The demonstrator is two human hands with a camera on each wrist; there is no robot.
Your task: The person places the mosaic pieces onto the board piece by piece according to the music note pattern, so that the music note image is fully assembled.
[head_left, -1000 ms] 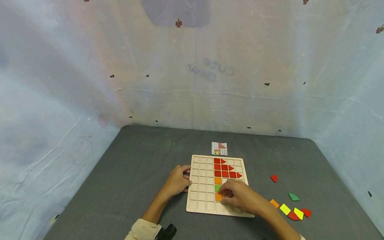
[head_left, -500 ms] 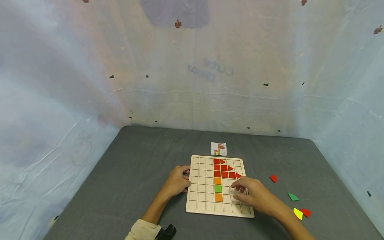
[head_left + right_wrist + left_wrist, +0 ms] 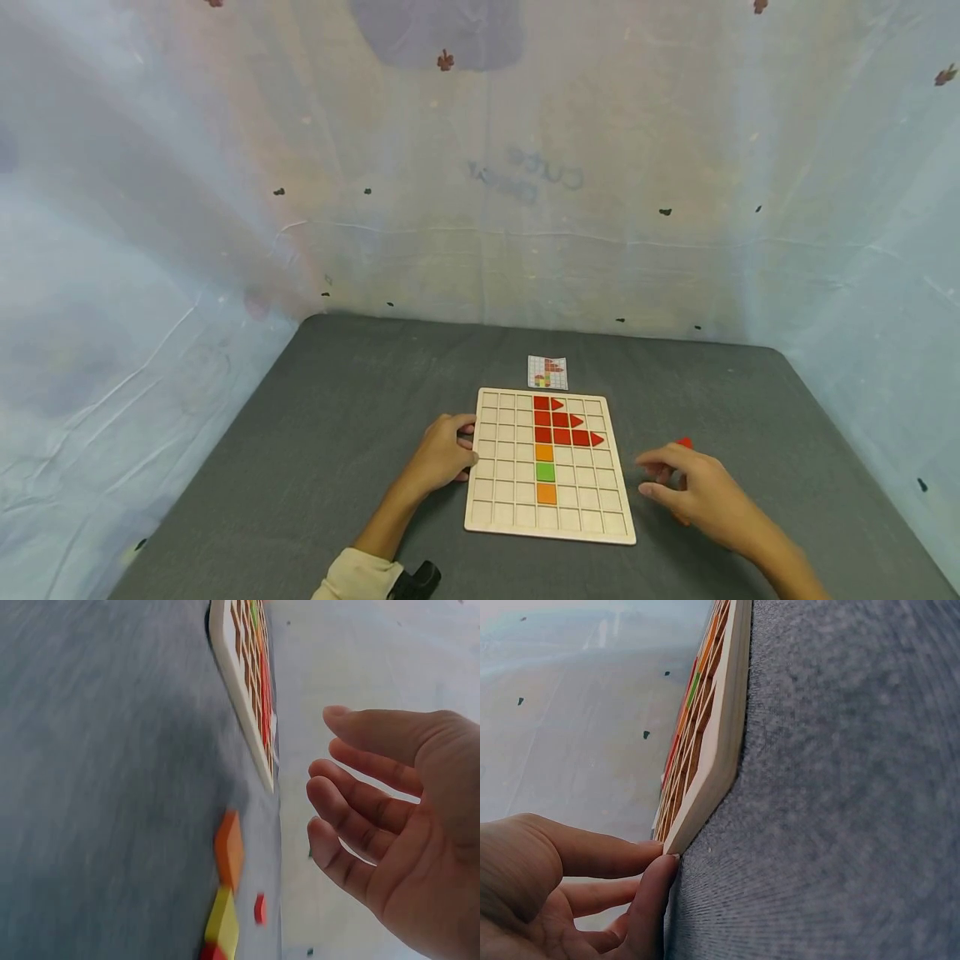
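My left hand [image 3: 442, 454] holds the left edge of a pale wooden grid board [image 3: 495, 492], its thumb and a finger pinching the rim in the left wrist view. Set in the board are red squares and triangles [image 3: 562, 436], two orange squares [image 3: 547, 494] and a green square [image 3: 545, 472] in one column. Right of the board, my right hand [image 3: 697, 492] is in the air with loosely bent fingers and nothing between them. Below it in the right wrist view lie an orange piece [image 3: 229, 851], a yellow piece [image 3: 223, 926] and a small red piece [image 3: 260, 909].
A small printed card [image 3: 547, 372] with a coloured grid picture lies just beyond the board. Grey cloth covers the table [image 3: 375, 375]. Pale sheeting [image 3: 420, 258] rises behind and at both sides. The right hand hides most of the loose pieces from the head view.
My right hand has left the orange square on the board and moved right, over the loose pieces. The left hand and board have hardly moved.
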